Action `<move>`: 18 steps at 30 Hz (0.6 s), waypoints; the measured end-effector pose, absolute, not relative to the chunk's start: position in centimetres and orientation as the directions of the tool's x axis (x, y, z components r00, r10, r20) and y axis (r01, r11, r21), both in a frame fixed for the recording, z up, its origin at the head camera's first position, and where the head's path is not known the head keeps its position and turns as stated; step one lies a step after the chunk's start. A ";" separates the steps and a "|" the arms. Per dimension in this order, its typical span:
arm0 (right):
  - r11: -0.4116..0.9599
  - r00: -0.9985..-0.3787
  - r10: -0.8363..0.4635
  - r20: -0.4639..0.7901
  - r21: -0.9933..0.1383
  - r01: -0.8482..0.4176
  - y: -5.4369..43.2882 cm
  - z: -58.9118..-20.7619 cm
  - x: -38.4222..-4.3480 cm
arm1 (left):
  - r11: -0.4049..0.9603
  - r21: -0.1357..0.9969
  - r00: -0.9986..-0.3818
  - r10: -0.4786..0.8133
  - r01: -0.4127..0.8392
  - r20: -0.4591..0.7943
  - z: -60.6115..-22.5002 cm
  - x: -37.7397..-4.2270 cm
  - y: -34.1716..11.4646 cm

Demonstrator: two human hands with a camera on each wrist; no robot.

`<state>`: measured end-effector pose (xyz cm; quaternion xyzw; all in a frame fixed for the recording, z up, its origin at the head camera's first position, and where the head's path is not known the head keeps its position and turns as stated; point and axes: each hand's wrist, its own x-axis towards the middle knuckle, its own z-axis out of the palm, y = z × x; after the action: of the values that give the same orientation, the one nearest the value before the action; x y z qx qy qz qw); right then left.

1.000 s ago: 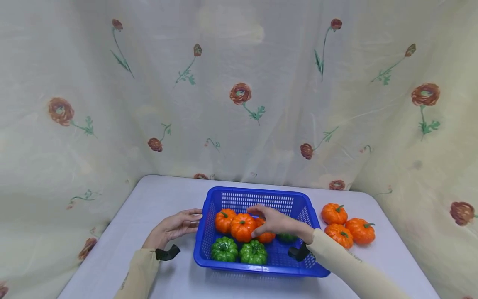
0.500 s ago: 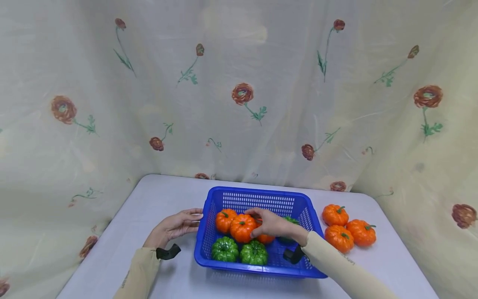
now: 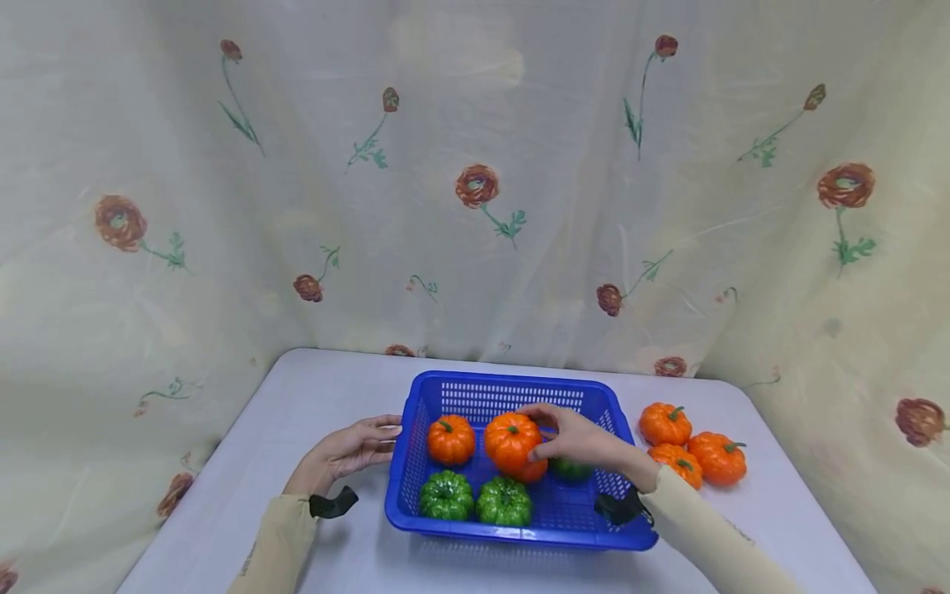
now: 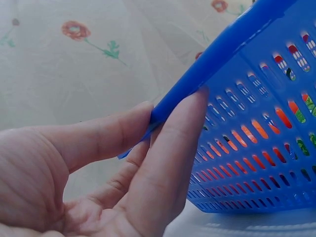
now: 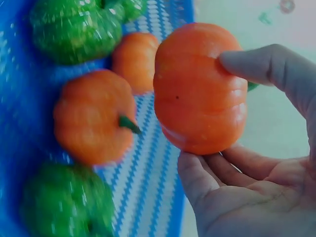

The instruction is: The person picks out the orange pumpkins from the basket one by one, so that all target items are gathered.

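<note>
My right hand (image 3: 579, 439) grips a small orange pumpkin (image 3: 509, 440) over the middle of the blue plastic basket (image 3: 512, 535). In the right wrist view, thumb and fingers are on opposite sides of this pumpkin (image 5: 195, 98), which is raised above the others. Another orange pumpkin (image 3: 531, 473) sits beneath it, partly hidden. A further orange pumpkin (image 3: 450, 441) lies at the basket's left. Two green pumpkins, one at the left front (image 3: 445, 495) and one beside it (image 3: 505, 502), are near the front wall. My left hand (image 3: 355, 448) pinches the basket's left rim (image 4: 197, 74).
A third green pumpkin (image 3: 571, 471) lies at the basket's right, partly covered by my right hand. Several orange pumpkins stand on the white table (image 3: 334, 388) right of the basket, the nearest one (image 3: 677, 464) partly behind my right sleeve. A floral curtain (image 3: 475, 272) hangs behind.
My right hand has closed on the middle orange pumpkin, lifted it and shifted it right over another orange one. The left hand stays at the rim.
</note>
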<state>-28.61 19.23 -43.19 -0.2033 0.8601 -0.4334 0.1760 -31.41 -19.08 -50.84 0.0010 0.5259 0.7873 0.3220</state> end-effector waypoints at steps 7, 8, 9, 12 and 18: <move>0.561 -0.892 -0.428 -0.146 -0.816 -0.136 25.5 -41.0 -27.0 | -0.238 0.824 -0.787 0.513 -0.515 -0.343 -50.8 -31.5 -19.1; 0.569 -0.898 -0.413 -0.150 -0.812 -0.126 26.3 -40.7 -26.7 | -0.240 0.822 -0.786 0.513 -0.517 -0.345 -50.9 -31.5 -19.2; 0.579 -0.904 -0.398 -0.155 -0.807 -0.116 27.2 -40.4 -26.4 | -0.242 0.821 -0.786 0.513 -0.518 -0.345 -50.9 -31.5 -19.2; 0.597 -0.917 -0.367 -0.154 -0.795 -0.106 29.6 -39.9 -25.5 | -0.248 0.821 -0.789 0.512 -0.514 -0.339 -50.9 -31.4 -19.2; 0.638 -0.943 -0.274 -0.189 -0.770 -0.031 35.2 -40.6 -23.6 | -0.251 0.823 -0.791 0.513 -0.510 -0.334 -50.8 -31.3 -19.0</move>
<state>-23.61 35.22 -40.56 -0.0854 0.8931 -0.4169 0.1460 -31.31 -19.04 -50.77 0.0017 0.5197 0.7908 0.3234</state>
